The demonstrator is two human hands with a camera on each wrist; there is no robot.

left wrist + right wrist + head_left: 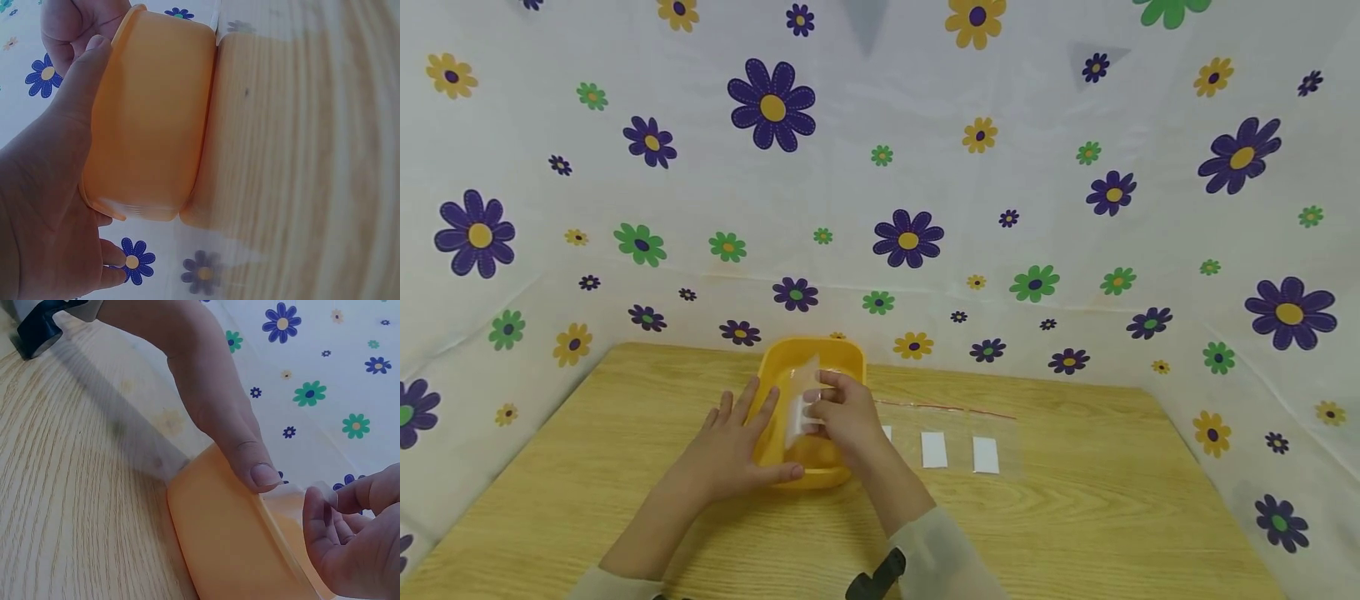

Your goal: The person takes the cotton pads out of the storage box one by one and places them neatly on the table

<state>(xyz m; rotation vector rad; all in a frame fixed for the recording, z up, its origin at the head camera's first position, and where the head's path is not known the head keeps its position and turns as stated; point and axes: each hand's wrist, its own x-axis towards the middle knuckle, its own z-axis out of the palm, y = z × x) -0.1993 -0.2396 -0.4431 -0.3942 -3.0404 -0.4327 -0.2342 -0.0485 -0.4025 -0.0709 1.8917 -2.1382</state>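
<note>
A yellow plastic tub (829,477) stands on the table. My left hand (727,454) rests on its left side, fingers spread over the rim and the thumb along the near edge. In the left wrist view that thumb lies against the rim of the tub (153,119). My right hand (848,417) is over the tub's right half, pinching a clear plastic bag (799,400) with something white in it. Part of the bag is hidden behind the fingers. In the right wrist view the curled fingers of the right hand (359,534) are just above the tub's rim.
Right of the tub, clear zip bags with red seal lines lie in a row, each with a white card (934,450) inside; the nearest is partly behind my right arm. Flower-printed cloth (925,183) surrounds the wooden table (1090,500) at the back and sides.
</note>
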